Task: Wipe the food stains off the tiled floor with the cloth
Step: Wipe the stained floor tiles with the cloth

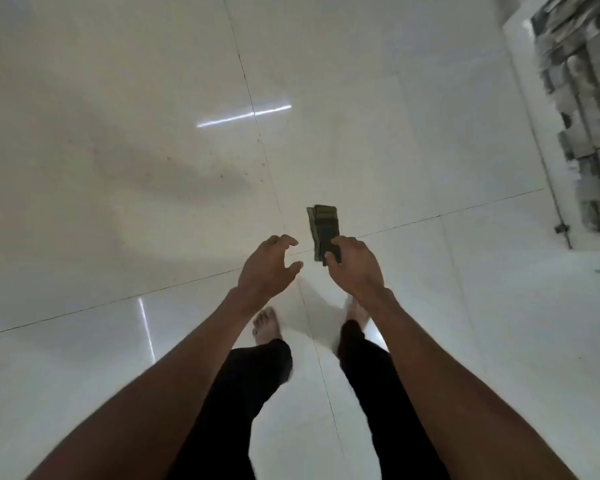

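Olive-drab folded cloth point(323, 232) hangs above the white tiled floor point(118, 98), its lower end pinched in the right hand point(355, 263). Just beside it, the left hand point(269, 268) holds nothing, fingers spread and curved. Faint brown food stains point(236, 168) speck the tiles ahead.

Olive-green cloth point(323, 230), glossy white tiled floor point(118, 98), black trousers point(257, 372).

Both arms bare, stretched forward and down, forearms converging. Left hand point(269, 268) empty, fingers spread and loosely curled, thumb out toward right hand point(355, 266). Right hand back-up, fingers curled, pinching near end of folded cloth point(323, 228). Hands near each other, apart. Person standing, dark trousers, bare feet.
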